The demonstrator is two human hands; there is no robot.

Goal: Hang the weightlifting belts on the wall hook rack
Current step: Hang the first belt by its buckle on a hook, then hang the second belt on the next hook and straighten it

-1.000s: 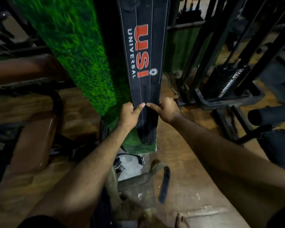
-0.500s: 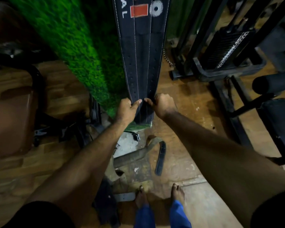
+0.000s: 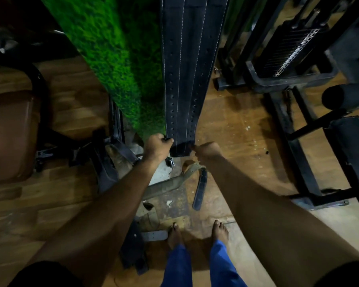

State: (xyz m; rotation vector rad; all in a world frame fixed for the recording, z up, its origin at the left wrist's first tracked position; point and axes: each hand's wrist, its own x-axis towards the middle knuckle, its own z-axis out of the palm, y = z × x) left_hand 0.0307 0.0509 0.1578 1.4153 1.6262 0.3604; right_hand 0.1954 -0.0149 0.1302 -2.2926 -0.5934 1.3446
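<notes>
A wide black weightlifting belt (image 3: 187, 75) with white stitching and rows of holes hangs straight down against the green turf-covered wall (image 3: 116, 59). Its top and the hook rack lie out of frame. My left hand (image 3: 157, 147) pinches the belt's lower left corner, and my right hand (image 3: 207, 150) pinches the lower right corner. Both hands sit at the belt's bottom end. On the floor below lie an olive belt (image 3: 166, 185), a narrow black belt (image 3: 200, 188) and a dark belt (image 3: 133, 245) near my bare feet.
A weight-stack machine (image 3: 288, 50) with a black frame stands at the right, with a padded roller (image 3: 348, 96) and seat (image 3: 352, 154) beside it. A brown padded bench (image 3: 10, 137) stands at the left. The floor is wooden.
Both hands have slid down the hanging belt from its middle to its bottom end. My view has tilted down, so the belt's red lettering has left the frame and my feet show.
</notes>
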